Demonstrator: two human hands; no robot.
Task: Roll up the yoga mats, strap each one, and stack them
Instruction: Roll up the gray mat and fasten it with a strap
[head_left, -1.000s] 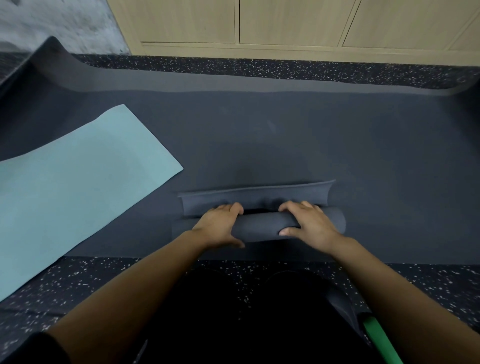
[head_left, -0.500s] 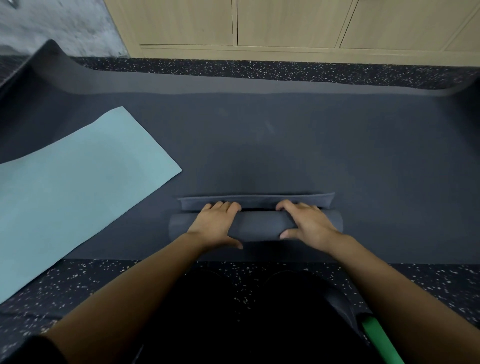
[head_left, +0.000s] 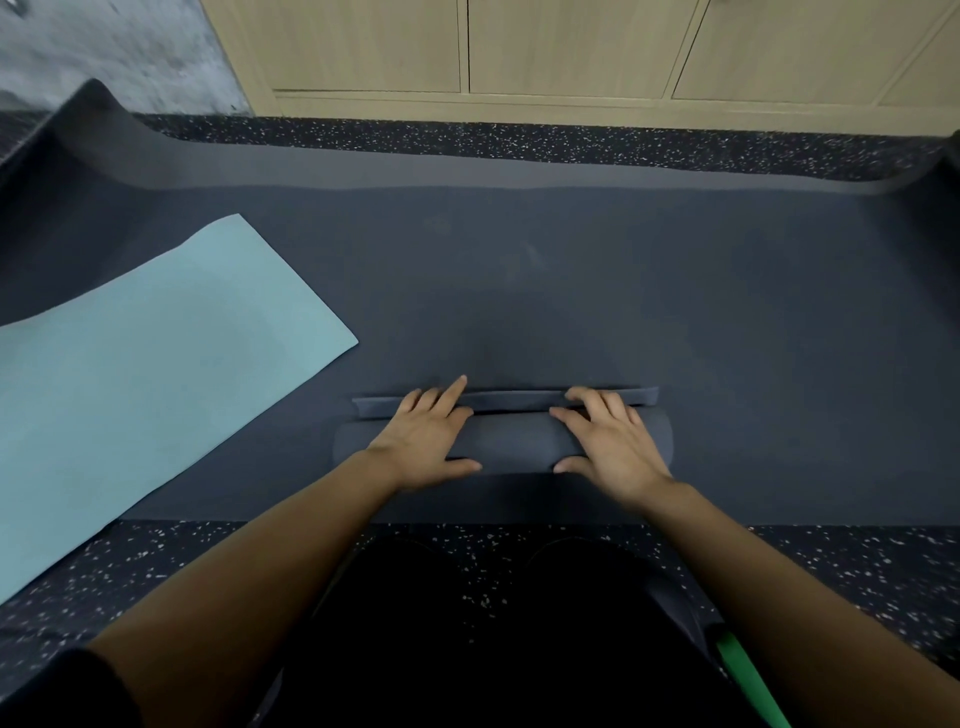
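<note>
A dark grey yoga mat (head_left: 511, 441) lies rolled into a short cylinder on a large dark floor mat (head_left: 571, 291), with only a narrow strip of its free end (head_left: 514, 400) flat beyond the roll. My left hand (head_left: 426, 441) presses on the roll's left part with fingers stretched forward over the strip. My right hand (head_left: 608, 441) presses on the right part the same way, thumb at the near side. A light teal yoga mat (head_left: 145, 358) lies unrolled at the left.
Pale wooden cabinets (head_left: 571, 47) stand along the far wall behind a band of speckled floor (head_left: 519, 140). A green object (head_left: 748, 680) lies beside my right forearm at the bottom. The large mat's far corners curl upward.
The roll has turned away from me and taken up more mat, so the flat strip beyond it is narrower. Both hands slid forward over the top and their fingers straightened.
</note>
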